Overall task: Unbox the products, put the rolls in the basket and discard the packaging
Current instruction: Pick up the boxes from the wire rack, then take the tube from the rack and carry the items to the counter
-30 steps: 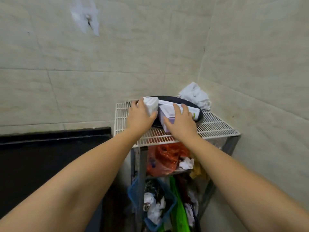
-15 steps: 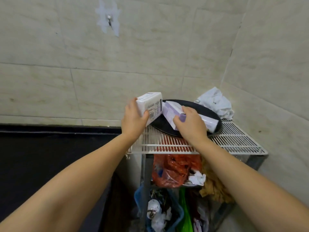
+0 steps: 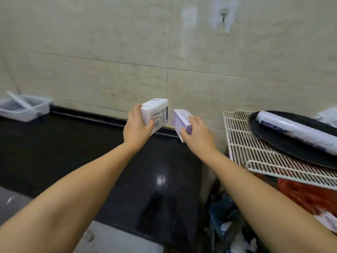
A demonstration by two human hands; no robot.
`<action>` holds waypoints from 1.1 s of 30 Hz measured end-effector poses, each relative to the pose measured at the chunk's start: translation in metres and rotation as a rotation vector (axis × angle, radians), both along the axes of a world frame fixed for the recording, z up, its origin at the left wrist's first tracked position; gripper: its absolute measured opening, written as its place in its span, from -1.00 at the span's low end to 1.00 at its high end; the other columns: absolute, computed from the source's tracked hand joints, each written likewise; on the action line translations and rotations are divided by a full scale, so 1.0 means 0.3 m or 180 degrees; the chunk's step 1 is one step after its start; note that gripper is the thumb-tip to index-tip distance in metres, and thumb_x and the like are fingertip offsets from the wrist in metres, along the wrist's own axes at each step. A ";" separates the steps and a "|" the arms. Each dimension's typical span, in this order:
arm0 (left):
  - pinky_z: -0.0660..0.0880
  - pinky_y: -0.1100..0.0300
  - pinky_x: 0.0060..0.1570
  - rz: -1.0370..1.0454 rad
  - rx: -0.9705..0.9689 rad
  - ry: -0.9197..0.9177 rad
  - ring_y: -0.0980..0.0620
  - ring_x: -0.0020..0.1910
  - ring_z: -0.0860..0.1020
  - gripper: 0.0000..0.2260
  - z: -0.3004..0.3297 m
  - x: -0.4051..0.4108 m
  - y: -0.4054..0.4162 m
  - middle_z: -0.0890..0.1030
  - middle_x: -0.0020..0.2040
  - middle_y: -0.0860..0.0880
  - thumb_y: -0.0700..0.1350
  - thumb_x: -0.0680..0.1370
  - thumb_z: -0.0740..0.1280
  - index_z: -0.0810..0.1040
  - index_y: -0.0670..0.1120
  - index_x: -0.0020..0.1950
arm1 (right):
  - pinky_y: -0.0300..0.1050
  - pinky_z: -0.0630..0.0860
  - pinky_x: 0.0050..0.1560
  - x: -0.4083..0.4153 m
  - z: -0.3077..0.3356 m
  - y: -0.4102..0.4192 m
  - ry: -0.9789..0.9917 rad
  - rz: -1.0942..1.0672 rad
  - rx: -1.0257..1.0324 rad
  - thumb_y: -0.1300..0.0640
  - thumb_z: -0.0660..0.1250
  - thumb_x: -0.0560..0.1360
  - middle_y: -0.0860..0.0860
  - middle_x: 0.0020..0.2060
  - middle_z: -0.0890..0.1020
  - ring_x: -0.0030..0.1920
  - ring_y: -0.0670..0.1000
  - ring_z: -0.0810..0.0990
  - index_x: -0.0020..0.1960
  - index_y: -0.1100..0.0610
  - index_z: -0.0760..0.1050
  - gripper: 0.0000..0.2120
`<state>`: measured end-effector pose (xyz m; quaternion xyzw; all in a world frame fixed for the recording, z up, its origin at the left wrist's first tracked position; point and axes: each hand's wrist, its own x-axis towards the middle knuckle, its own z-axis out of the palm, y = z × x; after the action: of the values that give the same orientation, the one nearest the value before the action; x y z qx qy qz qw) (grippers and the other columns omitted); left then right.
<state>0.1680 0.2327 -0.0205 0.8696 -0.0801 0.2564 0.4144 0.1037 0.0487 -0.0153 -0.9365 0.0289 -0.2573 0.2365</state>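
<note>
My left hand (image 3: 137, 128) grips a white box (image 3: 157, 115) with a barcode label, held above the black counter (image 3: 73, 152). Just to its right, my right hand (image 3: 197, 133) grips a white and purple box (image 3: 182, 121). The two boxes are close but apart. A wrapped white and purple roll (image 3: 297, 133) lies on a black tray (image 3: 291, 148) on the white wire rack (image 3: 242, 143) at the right. A white slatted basket (image 3: 23, 107) stands on the counter at the far left.
A tiled wall rises behind the counter. Under the rack sit a red plastic bag (image 3: 306, 196) and a blue bin (image 3: 220, 212) of crumpled waste. A white cloth (image 3: 328, 115) lies at the rack's far right edge.
Both hands have lifted the two boxes off the rack and carried them left, over the black counter. My view has swung left, bringing the basket into sight.
</note>
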 end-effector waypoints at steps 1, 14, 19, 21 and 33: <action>0.45 0.04 -0.15 0.0053 0.0071 0.0116 -0.16 0.06 0.51 -0.55 -0.047 0.004 0.056 0.43 0.22 -0.13 -0.01 0.46 0.31 0.25 -0.05 0.29 | 0.05 0.48 0.01 0.018 -0.053 0.042 0.0184 -0.0006 -0.0068 -0.01 0.20 0.50 0.11 0.28 0.44 0.14 0.21 0.51 0.31 0.17 0.36 -0.56; 0.47 -0.04 -0.08 0.0288 0.0439 0.1472 -0.16 0.17 0.46 -0.46 -0.678 -0.168 0.352 0.32 0.30 -0.11 -0.05 0.46 0.37 0.19 -0.05 0.34 | 0.04 0.50 0.02 -0.131 -0.700 0.205 0.1831 -0.0118 -0.0455 -0.03 0.20 0.53 0.03 0.53 0.01 0.27 0.20 0.35 0.51 0.01 0.01 -0.37; 0.34 -0.14 0.27 0.0420 0.1021 0.1255 -0.21 0.27 0.40 -0.43 -0.678 -0.155 0.348 0.33 0.33 -0.19 -0.03 0.42 0.40 0.27 -0.15 0.33 | 0.07 0.46 0.12 -0.133 -0.680 0.179 0.1881 0.0028 -0.0518 -0.14 0.13 0.55 0.06 0.53 0.02 0.33 0.19 0.31 0.50 0.01 0.03 -0.40; 0.11 -0.18 0.41 0.0476 0.1245 0.0998 -0.17 0.40 0.28 -0.46 -0.617 -0.109 0.310 0.33 0.38 -0.20 0.00 0.43 0.38 0.32 -0.18 0.32 | 0.11 0.41 0.20 -0.097 -0.606 0.144 0.1771 0.0016 -0.0499 -0.15 0.10 0.55 0.08 0.52 0.08 0.39 0.18 0.26 0.49 0.03 0.07 -0.42; 0.42 -0.08 0.16 -0.1487 0.0885 -0.0419 -0.22 0.14 0.49 -0.71 -0.027 0.002 -0.633 0.52 0.18 -0.21 -0.21 0.51 0.24 0.46 -0.19 0.23 | 0.07 0.50 0.09 -0.091 0.165 -0.530 -0.0174 -0.0305 -0.0703 0.13 0.16 0.53 0.12 0.30 0.43 0.21 0.18 0.48 0.35 0.12 0.37 -0.61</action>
<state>0.1686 0.0430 -0.0288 0.8575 -0.3396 0.1964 0.3328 0.0765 -0.1103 0.0340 -0.9470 0.0387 -0.2953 0.1200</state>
